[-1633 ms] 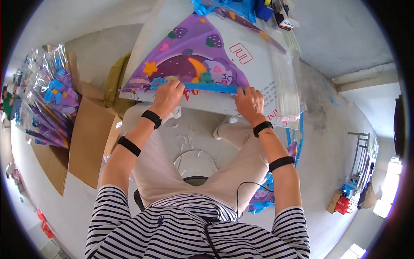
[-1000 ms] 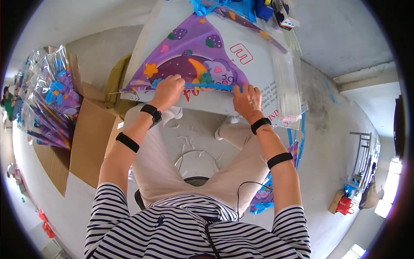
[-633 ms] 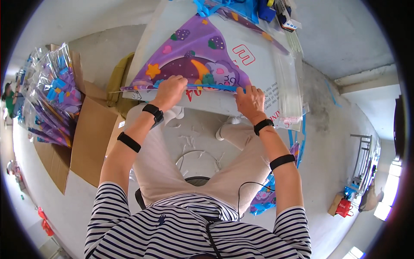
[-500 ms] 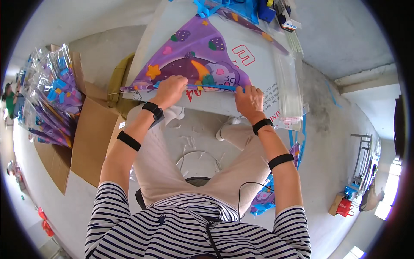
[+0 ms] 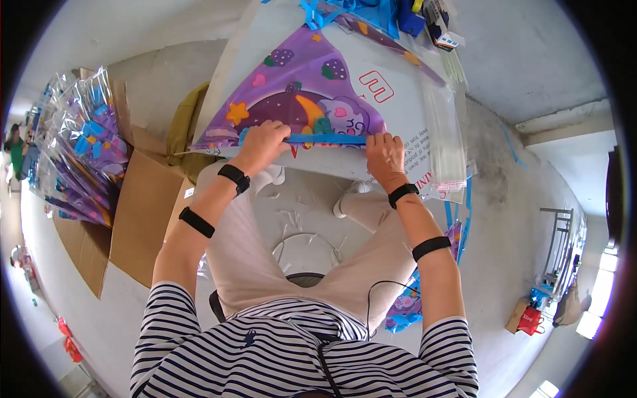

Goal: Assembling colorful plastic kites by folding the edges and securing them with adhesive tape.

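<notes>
A purple triangular kite (image 5: 279,89), printed with a moon, stars and strawberries, lies on a white printed board (image 5: 398,119) in front of me. Its point faces away, toward some blue ribbon. Along its near edge runs a blue band (image 5: 328,139), stretched between my two hands. My left hand (image 5: 265,141) is closed on this edge left of the middle, knuckles up. At the right corner my right hand (image 5: 385,154) pinches the edge's other end. A thin rod tip (image 5: 180,153) sticks out past the left corner. The fingertips are partly hidden.
Clear plastic sleeves (image 5: 446,146) lie along the board's right side. Blue ribbons (image 5: 378,16) and small boxes (image 5: 438,26) are at the far end. On the left, an open carton (image 5: 142,212) holds several bagged kites (image 5: 93,152). More purple-and-blue pieces (image 5: 405,312) hang by my right leg.
The kite's near edge has turned so more of the blue band shows between my hands. My left hand has shifted slightly toward me; my right hand has barely moved.
</notes>
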`<act>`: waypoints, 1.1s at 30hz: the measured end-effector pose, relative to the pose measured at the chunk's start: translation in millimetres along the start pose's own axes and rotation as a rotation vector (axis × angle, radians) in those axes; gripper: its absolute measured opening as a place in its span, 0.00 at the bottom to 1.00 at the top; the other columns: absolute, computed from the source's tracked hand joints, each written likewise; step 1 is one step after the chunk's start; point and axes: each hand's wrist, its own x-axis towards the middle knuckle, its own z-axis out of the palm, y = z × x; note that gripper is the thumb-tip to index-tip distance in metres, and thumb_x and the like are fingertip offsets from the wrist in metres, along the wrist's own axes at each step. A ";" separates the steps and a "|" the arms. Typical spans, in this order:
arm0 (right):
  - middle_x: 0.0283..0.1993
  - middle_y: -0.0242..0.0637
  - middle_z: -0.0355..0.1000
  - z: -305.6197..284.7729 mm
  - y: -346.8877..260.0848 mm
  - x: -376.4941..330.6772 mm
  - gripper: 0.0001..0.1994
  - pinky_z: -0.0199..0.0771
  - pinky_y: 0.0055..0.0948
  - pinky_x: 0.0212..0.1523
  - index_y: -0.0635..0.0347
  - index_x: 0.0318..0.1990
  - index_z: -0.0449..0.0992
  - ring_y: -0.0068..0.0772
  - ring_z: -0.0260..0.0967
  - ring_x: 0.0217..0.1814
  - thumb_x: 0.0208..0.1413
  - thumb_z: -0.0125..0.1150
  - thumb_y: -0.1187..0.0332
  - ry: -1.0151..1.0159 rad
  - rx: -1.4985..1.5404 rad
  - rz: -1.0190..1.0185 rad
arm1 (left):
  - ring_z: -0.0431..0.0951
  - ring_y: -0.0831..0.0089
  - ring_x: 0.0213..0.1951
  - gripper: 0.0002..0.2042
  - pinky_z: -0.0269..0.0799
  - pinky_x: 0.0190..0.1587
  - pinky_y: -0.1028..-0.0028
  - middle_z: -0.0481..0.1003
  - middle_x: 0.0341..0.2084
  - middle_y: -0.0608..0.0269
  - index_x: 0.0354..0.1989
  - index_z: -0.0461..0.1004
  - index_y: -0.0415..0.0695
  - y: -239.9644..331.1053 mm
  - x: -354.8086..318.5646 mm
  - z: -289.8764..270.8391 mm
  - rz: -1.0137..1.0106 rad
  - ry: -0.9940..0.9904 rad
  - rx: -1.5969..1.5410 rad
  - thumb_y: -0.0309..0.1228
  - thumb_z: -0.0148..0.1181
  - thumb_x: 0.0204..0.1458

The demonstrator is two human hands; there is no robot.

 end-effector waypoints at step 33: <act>0.39 0.37 0.78 -10.6 70.9 22.7 0.08 0.61 0.48 0.55 0.51 0.39 0.82 0.44 0.70 0.52 0.57 0.61 0.62 -0.466 0.541 0.325 | 0.76 0.48 0.43 0.04 0.73 0.43 0.53 0.75 0.35 0.53 0.38 0.70 0.42 -24.4 32.3 -2.9 -0.083 -0.199 0.016 0.26 0.57 0.57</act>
